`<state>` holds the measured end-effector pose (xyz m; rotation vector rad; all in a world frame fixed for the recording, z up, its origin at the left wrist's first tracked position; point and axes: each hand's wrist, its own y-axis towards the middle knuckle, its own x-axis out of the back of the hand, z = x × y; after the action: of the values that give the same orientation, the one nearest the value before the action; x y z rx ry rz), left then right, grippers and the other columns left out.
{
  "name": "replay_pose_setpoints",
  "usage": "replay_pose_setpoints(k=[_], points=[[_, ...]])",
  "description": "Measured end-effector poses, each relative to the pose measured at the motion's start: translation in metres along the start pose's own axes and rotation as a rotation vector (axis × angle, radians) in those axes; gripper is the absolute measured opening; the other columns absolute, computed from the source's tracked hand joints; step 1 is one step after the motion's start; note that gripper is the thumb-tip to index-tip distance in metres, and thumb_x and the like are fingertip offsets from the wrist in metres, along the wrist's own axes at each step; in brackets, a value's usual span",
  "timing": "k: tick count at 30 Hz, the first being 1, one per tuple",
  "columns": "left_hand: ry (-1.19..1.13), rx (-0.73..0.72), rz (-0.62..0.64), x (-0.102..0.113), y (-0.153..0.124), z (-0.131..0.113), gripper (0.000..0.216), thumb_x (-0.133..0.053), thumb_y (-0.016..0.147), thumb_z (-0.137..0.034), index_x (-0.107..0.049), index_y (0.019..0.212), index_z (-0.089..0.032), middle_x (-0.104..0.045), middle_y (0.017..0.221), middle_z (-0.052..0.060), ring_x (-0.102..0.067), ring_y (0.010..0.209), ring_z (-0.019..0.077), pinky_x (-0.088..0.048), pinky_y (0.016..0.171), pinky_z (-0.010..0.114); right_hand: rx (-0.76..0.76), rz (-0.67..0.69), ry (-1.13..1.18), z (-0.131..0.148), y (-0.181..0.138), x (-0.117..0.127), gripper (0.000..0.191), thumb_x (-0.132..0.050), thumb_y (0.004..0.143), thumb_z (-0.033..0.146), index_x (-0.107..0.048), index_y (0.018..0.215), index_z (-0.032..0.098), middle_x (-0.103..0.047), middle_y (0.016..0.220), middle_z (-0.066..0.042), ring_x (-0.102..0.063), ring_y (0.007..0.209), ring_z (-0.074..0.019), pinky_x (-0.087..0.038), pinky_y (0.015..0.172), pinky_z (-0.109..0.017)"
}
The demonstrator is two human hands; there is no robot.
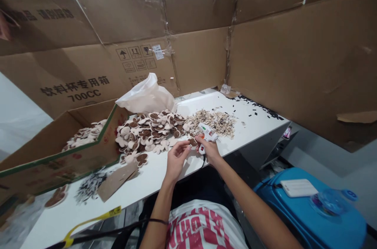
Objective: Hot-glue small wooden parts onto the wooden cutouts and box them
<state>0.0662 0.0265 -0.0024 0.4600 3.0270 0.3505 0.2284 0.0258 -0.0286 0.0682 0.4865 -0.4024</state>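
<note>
My right hand [211,150] is wrapped around a white hot glue gun [208,130] with a red switch and a black cord. A small brown felt piece with a pale edge [193,140] sits between my two hands. The fingertips of my left hand [177,156] are pinched together at its near side, and my right fingers touch its other edge. Just beyond lies a heap of brown and cream felt shapes [147,133]. To its right spreads a pile of small pale stick-like pieces [218,121], partly behind the glue gun.
A cardboard box [101,151] with more felt shapes stands at left. Tall cardboard walls [200,60] enclose the white table [253,133]. A white plastic bag [149,96], black bits [259,107], a cardboard scrap [116,182] and grey strips [91,186] lie about. A blue suitcase [297,217] stands right.
</note>
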Motion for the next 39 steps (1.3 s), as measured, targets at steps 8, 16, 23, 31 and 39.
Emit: replay_pose_setpoints(k=[8,16,23,31,39], points=[[0.004,0.025,-0.033,0.0006,0.0001,0.0044,0.03,-0.086,0.082,-0.042,-0.078,0.1,-0.019,-0.079,0.101,0.008,-0.074,0.098,0.0214,-0.058,0.093,0.033,-0.021,0.003,0.012,0.0015,-0.0002,-0.0001,0.044,-0.093,0.066,0.05,-0.067,0.088,0.022,-0.067,0.053,0.002,-0.06,0.041,-0.0195,-0.045,0.039,-0.028],[0.01,0.005,-0.032,-0.0004,-0.0013,0.0037,0.03,-0.083,0.084,-0.045,-0.075,0.097,-0.019,-0.078,0.096,0.007,-0.074,0.092,0.0217,-0.058,0.085,0.032,-0.021,-0.014,0.019,0.0028,-0.0006,-0.0017,0.045,-0.094,0.062,0.048,-0.066,0.087,0.022,-0.067,0.055,0.002,-0.06,0.041,-0.0192,-0.046,0.04,-0.028],[0.075,-0.058,-0.032,-0.0012,-0.0019,0.0016,0.029,-0.082,0.086,-0.044,-0.076,0.101,-0.02,-0.076,0.098,0.007,-0.072,0.094,0.0204,-0.057,0.087,0.032,-0.02,-0.002,0.021,0.0055,-0.0031,-0.003,0.045,-0.095,0.062,0.046,-0.066,0.086,0.022,-0.067,0.054,0.002,-0.06,0.04,-0.0193,-0.047,0.039,-0.029],[0.154,-0.072,-0.058,-0.0014,-0.0026,0.0052,0.027,-0.08,0.087,-0.044,-0.081,0.1,-0.02,-0.08,0.102,0.009,-0.075,0.099,0.0251,-0.059,0.095,0.039,-0.035,0.059,0.019,0.0005,-0.0008,0.0004,0.047,-0.094,0.064,0.047,-0.065,0.09,0.021,-0.067,0.054,0.002,-0.061,0.041,-0.0178,-0.047,0.04,-0.026],[0.167,-0.084,-0.144,-0.0007,-0.003,0.0056,0.027,-0.082,0.085,-0.044,-0.078,0.097,-0.02,-0.079,0.093,0.007,-0.074,0.088,0.0217,-0.059,0.084,0.034,-0.02,0.052,0.014,-0.0001,-0.0008,-0.0003,0.046,-0.094,0.066,0.045,-0.066,0.091,0.02,-0.067,0.055,0.001,-0.062,0.043,-0.0183,-0.05,0.039,-0.026]])
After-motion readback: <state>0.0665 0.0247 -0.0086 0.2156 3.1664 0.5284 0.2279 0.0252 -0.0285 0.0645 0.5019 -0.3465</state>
